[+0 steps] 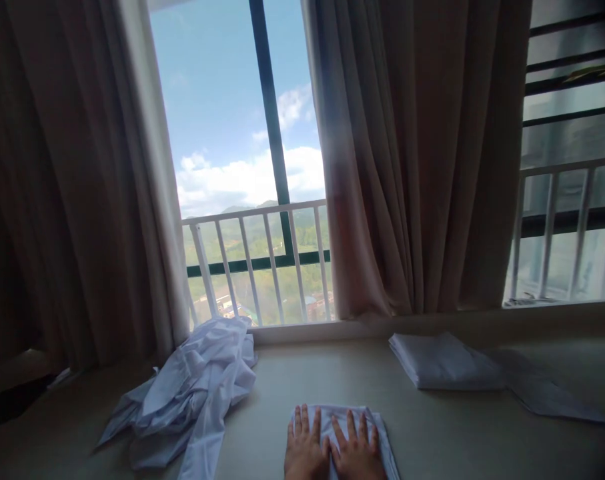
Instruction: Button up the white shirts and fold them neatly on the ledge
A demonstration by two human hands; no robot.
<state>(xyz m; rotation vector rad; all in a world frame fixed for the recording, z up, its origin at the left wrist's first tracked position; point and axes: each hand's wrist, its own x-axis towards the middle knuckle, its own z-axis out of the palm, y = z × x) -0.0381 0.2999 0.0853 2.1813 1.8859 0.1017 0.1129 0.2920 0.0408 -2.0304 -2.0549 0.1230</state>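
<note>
A folded white cloth (339,415) lies on the pale tabletop at the bottom centre, its lower part cut off by the frame edge. My left hand (306,445) rests flat on its left half, fingers stretched out and pointing away from me. Beside it, my right hand (356,448) presses flat on the right half with the fingers spread. The two thumbs nearly meet in the middle. Neither hand grips anything.
A crumpled heap of white cloth (197,390) lies on the left of the table (282,373). At the right is a folded white cloth stack (447,363), with a loose flat piece (557,393) beside it. Curtains (377,167) and a railed window (247,267) stand behind.
</note>
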